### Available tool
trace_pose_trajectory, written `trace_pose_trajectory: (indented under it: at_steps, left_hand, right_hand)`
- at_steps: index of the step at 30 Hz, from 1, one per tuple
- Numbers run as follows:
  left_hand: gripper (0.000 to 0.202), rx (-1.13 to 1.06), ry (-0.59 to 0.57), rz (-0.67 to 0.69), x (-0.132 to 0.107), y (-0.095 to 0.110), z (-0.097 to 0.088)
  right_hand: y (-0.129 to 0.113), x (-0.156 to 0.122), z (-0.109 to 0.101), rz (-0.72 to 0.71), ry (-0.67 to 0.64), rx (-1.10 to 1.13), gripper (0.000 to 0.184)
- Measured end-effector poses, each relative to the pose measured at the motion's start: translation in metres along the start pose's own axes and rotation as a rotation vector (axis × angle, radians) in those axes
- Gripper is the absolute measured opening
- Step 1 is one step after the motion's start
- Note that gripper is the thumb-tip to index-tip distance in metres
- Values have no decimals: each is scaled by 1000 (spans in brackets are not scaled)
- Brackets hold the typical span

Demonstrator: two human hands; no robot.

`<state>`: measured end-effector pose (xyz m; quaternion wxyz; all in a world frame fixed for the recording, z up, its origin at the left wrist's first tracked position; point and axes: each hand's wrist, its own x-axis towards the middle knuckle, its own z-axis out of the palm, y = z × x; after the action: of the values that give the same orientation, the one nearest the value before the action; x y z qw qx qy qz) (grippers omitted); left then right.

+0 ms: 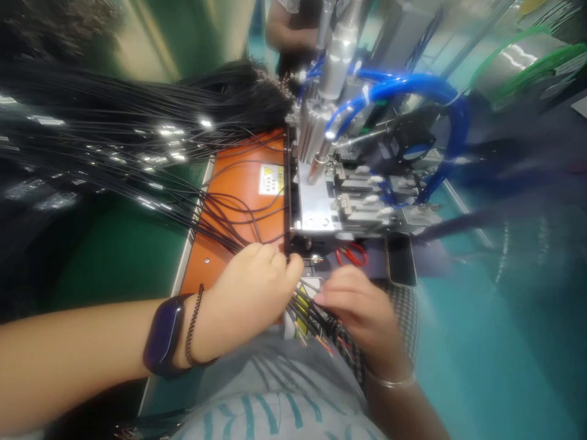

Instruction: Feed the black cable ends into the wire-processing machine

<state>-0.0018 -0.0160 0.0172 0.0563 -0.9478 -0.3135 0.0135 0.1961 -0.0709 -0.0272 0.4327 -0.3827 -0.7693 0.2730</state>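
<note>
My left hand (254,287) is closed round a bunch of thin black cables (316,318), with its fingertips near the front edge of a small metal machine (321,208). My right hand (362,311) is curled beside it and pinches the same cable ends, where coloured wire tips show. The cables fan out leftwards over an orange plate (238,195) into a large black bundle (114,140). A dark wristband and a coiled hair tie sit on my left wrist, a thin bracelet on my right.
The machine carries a silver cylinder (337,61) and blue air hoses (413,91). Red-handled scissors (353,253) lie under its front edge. A green surface (119,256) lies on the left, teal floor on the right. Another person (293,30) stands behind the machine.
</note>
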Motion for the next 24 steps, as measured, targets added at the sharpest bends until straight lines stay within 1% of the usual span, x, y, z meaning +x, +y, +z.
trace_pose_trajectory:
  at_steps: [4,8,10,12,14,16,19,21,24]
  left_hand:
    - [11,-11,-39,2,-2,0,-2]
    - [14,-59,-75,3,-2,-4,-2]
    - [18,-48,-60,-22,0,-9,0]
    - [17,-43,-37,-47,3,-14,2]
    - [15,-71,-27,-18,5,-18,4]
    - [18,-114,-13,65,5,-20,5]
    - [29,-171,20,158,4,-18,6]
    - [33,-211,28,157,3,-17,6]
    - [26,-281,38,139,2,-16,4]
  right_hand:
    - [2,4,6,-40,-27,-15,26]
    - [3,9,10,-59,10,-99,26]
    - [4,10,13,-47,20,-121,29]
    - [7,10,15,-24,1,-117,31]
    - [9,11,17,1,-1,-108,32]
    - [10,13,17,12,27,-107,31]
    - [9,16,16,2,71,-95,30]
    - [8,16,17,15,99,-91,30]
    - [8,13,22,127,191,-93,28]
